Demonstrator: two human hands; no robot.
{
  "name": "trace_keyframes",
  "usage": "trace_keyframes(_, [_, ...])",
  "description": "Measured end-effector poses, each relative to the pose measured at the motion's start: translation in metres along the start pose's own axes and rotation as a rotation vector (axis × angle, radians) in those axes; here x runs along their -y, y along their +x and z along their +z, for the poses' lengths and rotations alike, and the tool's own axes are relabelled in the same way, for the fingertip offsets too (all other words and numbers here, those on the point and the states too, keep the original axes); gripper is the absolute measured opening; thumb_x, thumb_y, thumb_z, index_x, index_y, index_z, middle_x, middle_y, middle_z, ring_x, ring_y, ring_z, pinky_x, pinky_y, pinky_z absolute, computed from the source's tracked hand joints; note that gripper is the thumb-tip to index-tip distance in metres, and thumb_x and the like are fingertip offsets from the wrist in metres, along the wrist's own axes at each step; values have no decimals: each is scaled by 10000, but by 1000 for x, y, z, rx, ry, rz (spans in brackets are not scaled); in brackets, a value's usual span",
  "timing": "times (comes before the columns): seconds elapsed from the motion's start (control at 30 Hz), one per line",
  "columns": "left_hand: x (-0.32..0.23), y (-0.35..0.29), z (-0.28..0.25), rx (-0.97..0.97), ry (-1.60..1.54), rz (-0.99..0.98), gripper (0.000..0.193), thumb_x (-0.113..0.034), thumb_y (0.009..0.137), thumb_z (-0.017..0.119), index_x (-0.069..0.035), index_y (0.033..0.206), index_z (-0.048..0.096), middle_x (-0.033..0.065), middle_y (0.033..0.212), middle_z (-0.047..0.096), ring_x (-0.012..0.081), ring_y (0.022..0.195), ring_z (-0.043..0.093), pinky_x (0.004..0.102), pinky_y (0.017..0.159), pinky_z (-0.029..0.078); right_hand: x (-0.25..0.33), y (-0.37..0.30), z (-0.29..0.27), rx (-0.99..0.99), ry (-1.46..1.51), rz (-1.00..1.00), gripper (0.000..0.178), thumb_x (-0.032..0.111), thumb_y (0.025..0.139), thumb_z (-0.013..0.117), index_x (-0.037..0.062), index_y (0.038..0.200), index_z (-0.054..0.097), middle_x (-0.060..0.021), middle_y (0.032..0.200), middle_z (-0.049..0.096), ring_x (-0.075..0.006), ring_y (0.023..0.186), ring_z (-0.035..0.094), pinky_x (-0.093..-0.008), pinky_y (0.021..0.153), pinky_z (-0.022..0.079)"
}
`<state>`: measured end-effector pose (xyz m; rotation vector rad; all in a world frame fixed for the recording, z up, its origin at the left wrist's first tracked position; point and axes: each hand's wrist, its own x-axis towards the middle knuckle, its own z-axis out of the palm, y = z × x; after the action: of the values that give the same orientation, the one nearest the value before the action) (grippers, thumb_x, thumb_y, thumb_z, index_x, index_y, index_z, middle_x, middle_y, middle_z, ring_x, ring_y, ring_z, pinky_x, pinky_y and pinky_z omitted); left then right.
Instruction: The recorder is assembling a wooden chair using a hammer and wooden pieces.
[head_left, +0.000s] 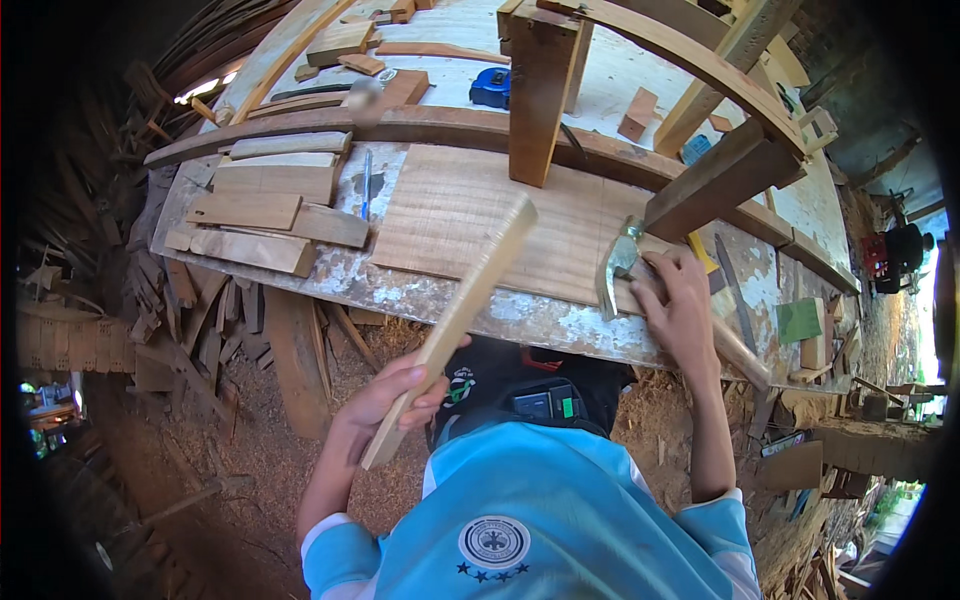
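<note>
My left hand is closed around the lower part of a long pale wooden strip. The strip slants up to the right over the bench edge, and its upper end is blurred. A claw hammer lies on a wide wooden board. My right hand is over the hammer's handle just behind the head, with thumb and fingers on either side; the palm hides that part of the handle. The handle's far end shows beyond my wrist.
Short wood pieces lie left of the board beside a blue pen. A wooden frame with legs stands across the bench, near a blue tape measure. A long rail runs behind the board. A handsaw blade lies at the right.
</note>
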<state>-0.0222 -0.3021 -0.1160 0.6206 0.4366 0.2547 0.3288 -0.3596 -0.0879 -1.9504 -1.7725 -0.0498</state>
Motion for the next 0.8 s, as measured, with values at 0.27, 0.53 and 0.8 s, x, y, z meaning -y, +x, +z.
trace_keyframes(0.27, [-9, -33, 0, -227, 206, 291, 806, -427, 832, 615, -29, 1421, 234, 0, 645, 404, 50, 450, 398, 169, 406, 330, 65, 44, 49, 163, 325, -358, 113, 76, 791, 600, -14, 853, 628, -153, 835, 602, -328, 830, 573, -403, 765, 461])
trace_keyframes(0.53, [1, -41, -7, -291, 407, 290, 799, -400, 809, 645, -31, 1409, 266, 7, 669, 442, 51, 454, 411, 175, 395, 337, 75, 47, 80, 259, 132, -227, 84, -10, 740, 520, -15, 795, 583, -161, 829, 580, -322, 840, 596, -409, 728, 505])
trace_keyframes(0.8, [-2, -14, -2, -139, 126, 361, 807, -361, 755, 683, -58, 1393, 293, 41, 690, 409, 120, 494, 453, 220, 440, 399, 76, 22, 82, 34, -19, -224, 122, 29, 690, 554, 14, 811, 544, -117, 810, 524, -260, 780, 548, -368, 668, 442])
